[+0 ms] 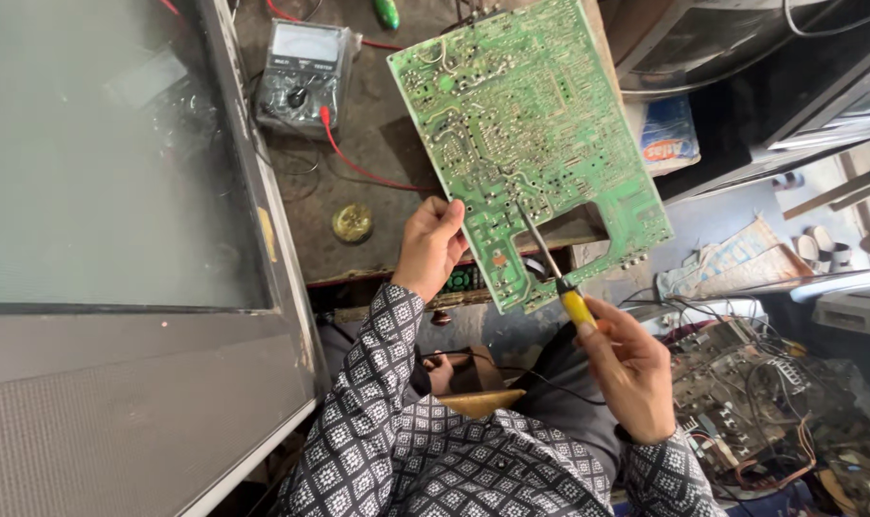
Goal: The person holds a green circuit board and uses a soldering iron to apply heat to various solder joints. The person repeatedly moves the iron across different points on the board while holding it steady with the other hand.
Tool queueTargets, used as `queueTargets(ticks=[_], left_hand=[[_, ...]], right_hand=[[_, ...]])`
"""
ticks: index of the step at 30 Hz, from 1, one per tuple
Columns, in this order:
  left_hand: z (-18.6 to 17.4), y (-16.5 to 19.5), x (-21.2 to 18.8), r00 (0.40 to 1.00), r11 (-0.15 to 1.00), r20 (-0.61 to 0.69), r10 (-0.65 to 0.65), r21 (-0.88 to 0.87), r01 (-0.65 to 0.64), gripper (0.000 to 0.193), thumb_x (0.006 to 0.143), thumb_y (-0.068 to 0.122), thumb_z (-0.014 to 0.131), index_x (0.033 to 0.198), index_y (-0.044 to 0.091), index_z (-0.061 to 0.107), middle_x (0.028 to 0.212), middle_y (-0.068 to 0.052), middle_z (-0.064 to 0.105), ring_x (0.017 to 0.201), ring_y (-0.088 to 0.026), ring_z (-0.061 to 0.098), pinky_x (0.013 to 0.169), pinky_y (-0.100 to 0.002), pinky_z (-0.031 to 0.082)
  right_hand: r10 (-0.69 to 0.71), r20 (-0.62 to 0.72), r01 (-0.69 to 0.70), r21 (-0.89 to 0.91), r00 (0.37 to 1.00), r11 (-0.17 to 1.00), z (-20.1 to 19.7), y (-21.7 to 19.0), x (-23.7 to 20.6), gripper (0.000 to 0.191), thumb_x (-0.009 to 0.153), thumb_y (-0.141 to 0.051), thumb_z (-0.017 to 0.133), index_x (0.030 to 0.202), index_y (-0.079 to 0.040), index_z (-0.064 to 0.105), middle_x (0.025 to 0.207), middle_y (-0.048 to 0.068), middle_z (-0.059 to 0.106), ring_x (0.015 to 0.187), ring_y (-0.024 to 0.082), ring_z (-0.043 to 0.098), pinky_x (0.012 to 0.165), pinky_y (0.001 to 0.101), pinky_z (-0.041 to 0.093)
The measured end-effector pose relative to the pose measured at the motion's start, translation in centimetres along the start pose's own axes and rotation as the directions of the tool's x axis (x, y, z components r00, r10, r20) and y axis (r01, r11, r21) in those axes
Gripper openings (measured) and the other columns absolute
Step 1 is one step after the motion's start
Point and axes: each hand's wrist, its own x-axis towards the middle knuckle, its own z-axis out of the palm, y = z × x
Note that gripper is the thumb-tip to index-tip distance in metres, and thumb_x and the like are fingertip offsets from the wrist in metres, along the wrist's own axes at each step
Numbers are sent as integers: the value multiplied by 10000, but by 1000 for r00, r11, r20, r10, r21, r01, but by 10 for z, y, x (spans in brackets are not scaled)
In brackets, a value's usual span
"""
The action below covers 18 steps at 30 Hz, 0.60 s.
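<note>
My left hand point(429, 245) grips the lower left edge of a large green circuit board point(526, 124), held tilted with its solder side toward me. My right hand point(631, 369) holds a soldering iron point(561, 287) by its yellow handle. The iron's thin metal tip rests on the board's solder side near the lower middle, just left of a rectangular cut-out in the board. Both my sleeves are black-and-white patterned.
A big grey television set point(119, 191) fills the left. On the brown bench lie an analog multimeter point(301, 72) with red leads, and a round brass tin point(353, 222). Another circuit board with tangled wires point(741, 383) sits at lower right. Metal casings stand upper right.
</note>
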Motion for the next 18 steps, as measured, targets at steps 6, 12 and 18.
queueTargets(ticks=[6, 12, 18], left_hand=[[2, 1, 0, 1000, 1000, 5, -17, 13, 17, 193, 1050, 150, 596, 934, 46, 482, 988, -84, 626, 947, -182, 644, 908, -388, 574], [2, 1, -1, 999, 1000, 22, -29, 5, 29, 191, 1063, 152, 600, 951, 50, 483, 992, -75, 619, 949, -176, 639, 896, -377, 565], [2, -1, 0, 999, 999, 32, -29, -19, 29, 185, 1060, 149, 603, 958, 48, 487, 1013, -78, 623, 964, -176, 640, 913, -379, 569]], right_hand=[[-66, -25, 50, -409, 997, 911, 15, -63, 4, 403, 922, -169, 682, 1321, -110, 697, 754, 71, 747, 458, 67, 515, 445, 278, 410], [-83, -6, 72, -444, 997, 893, 19, -66, 6, 405, 920, -205, 689, 1313, -104, 694, 820, 105, 780, 531, 84, 636, 517, 278, 500], [-48, -3, 42, -446, 999, 894, 18, -68, 8, 399, 916, -211, 698, 1302, -108, 704, 817, 122, 778, 564, 105, 667, 544, 285, 519]])
